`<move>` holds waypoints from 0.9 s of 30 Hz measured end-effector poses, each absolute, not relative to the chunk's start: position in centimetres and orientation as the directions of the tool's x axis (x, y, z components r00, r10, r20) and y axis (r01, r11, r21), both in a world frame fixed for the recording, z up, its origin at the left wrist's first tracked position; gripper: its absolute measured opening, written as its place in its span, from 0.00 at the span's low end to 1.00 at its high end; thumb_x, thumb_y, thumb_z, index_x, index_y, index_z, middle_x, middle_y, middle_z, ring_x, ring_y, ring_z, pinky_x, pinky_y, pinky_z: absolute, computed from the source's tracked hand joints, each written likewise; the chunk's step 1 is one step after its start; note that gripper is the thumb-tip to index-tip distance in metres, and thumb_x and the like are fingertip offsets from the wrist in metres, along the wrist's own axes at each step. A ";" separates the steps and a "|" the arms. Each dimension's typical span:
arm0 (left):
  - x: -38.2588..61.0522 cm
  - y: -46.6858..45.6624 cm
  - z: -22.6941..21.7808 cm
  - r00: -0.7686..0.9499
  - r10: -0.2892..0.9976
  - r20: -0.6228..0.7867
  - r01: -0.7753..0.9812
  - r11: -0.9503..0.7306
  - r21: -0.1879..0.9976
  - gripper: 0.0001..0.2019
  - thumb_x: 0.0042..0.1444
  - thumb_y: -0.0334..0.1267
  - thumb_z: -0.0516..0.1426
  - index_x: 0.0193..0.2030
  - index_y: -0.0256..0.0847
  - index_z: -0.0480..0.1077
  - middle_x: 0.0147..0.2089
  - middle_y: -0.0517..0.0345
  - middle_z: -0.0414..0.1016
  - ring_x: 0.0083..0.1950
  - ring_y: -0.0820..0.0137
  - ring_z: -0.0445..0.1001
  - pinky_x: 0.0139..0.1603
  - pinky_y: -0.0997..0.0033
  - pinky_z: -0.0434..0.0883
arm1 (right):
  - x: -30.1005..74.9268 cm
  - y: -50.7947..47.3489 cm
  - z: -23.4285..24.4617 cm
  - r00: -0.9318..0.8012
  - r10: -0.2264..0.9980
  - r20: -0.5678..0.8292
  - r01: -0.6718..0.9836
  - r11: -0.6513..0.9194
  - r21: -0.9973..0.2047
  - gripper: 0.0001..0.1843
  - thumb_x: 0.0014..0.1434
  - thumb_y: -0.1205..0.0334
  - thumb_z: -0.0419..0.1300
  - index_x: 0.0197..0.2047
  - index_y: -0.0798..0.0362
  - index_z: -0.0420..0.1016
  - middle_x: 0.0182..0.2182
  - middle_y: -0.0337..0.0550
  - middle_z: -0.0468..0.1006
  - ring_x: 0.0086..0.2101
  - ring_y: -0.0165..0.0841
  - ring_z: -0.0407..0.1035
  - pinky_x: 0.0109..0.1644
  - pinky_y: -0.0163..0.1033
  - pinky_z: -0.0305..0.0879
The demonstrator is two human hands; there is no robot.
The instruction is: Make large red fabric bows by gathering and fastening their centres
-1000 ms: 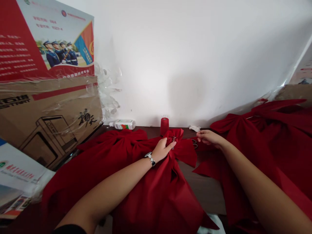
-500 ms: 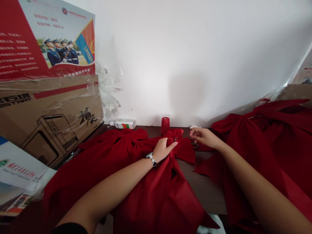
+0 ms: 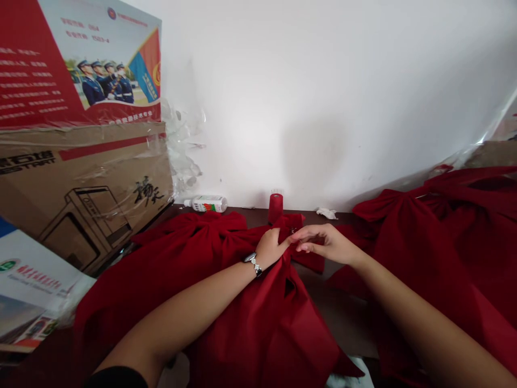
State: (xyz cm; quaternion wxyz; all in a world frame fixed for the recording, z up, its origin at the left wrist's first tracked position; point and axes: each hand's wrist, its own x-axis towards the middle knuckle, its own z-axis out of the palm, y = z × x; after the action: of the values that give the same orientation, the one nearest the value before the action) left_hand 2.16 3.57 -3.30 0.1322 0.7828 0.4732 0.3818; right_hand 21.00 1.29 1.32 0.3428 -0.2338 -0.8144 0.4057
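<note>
A large bow of dark red cloth [image 3: 258, 318] lies on the table, its gathered knot [image 3: 293, 229] near the wall. My left hand [image 3: 271, 249] is shut on the cloth at the knot, and a silver-banded watch [image 3: 253, 264] sits on that wrist. My right hand [image 3: 323, 243] reaches in from the right, its fingertips at the knot, touching my left hand. Any small thing between those fingertips is too hidden to tell. A second red cloth bow [image 3: 407, 237] lies heaped at the right, apart from both hands.
A red thread spool [image 3: 275, 208], a white bottle [image 3: 208, 203] and crumpled white tissue [image 3: 326, 213] stand along the back of the dark table [image 3: 335, 318]. A taped cardboard box [image 3: 84, 188] and printed poster [image 3: 76, 64] lean at the left against the white wall [image 3: 323, 97].
My right hand has moved left from beside the bow to its knot, meeting my left hand. My left hand stays on the knot. The view has shifted slightly.
</note>
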 end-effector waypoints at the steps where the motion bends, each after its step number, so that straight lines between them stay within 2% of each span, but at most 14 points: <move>1: 2.2 3.6 -3.3 0.250 0.844 0.475 0.652 -0.509 0.561 0.15 0.55 0.49 0.53 0.32 0.36 0.67 0.32 0.50 0.75 0.34 0.64 0.74 0.35 0.67 0.68 | 20.9 1.3 1.1 -0.646 0.654 0.395 0.152 0.616 -0.773 0.15 0.56 0.57 0.60 0.45 0.56 0.73 0.37 0.48 0.78 0.36 0.34 0.73 0.42 0.40 0.70; 6: 2.3 3.6 -3.5 0.230 0.855 0.465 0.733 -0.466 0.495 0.11 0.54 0.44 0.55 0.32 0.36 0.66 0.33 0.50 0.74 0.36 0.63 0.74 0.36 0.67 0.68 | 20.1 1.3 0.6 -0.635 0.576 0.514 0.365 0.811 -0.457 0.08 0.59 0.62 0.57 0.41 0.53 0.73 0.36 0.46 0.77 0.36 0.33 0.71 0.41 0.38 0.68; 9: 2.3 3.6 -3.5 0.232 0.867 0.440 0.780 -0.436 0.449 0.10 0.54 0.42 0.55 0.33 0.36 0.66 0.33 0.49 0.74 0.36 0.62 0.73 0.36 0.67 0.68 | 19.8 1.2 0.4 -0.653 0.547 0.525 0.418 0.837 -0.353 0.06 0.60 0.64 0.55 0.40 0.53 0.71 0.36 0.45 0.76 0.37 0.34 0.70 0.41 0.38 0.66; 15: 2.5 3.3 -3.4 0.238 0.870 0.431 0.838 -0.409 0.362 0.08 0.54 0.40 0.55 0.34 0.37 0.66 0.34 0.49 0.74 0.37 0.62 0.73 0.35 0.67 0.68 | 19.9 1.5 -0.1 -0.678 0.524 0.516 0.451 0.850 -0.271 0.06 0.61 0.66 0.54 0.40 0.54 0.71 0.36 0.46 0.75 0.37 0.34 0.70 0.41 0.37 0.66; 27: 2.6 2.6 -2.7 0.235 0.889 0.394 0.885 -0.364 0.292 0.10 0.56 0.41 0.53 0.36 0.35 0.67 0.36 0.46 0.75 0.39 0.61 0.74 0.38 0.66 0.69 | 20.0 1.3 0.1 -0.705 0.490 0.512 0.459 0.866 -0.198 0.08 0.63 0.63 0.52 0.42 0.53 0.71 0.35 0.47 0.75 0.35 0.34 0.69 0.39 0.37 0.65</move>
State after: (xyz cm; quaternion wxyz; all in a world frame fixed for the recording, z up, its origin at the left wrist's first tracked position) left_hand 2.60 2.56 -2.66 0.0039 0.7859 0.5641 0.2533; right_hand 19.96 1.34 0.08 0.2850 -0.2570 -0.9230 0.0281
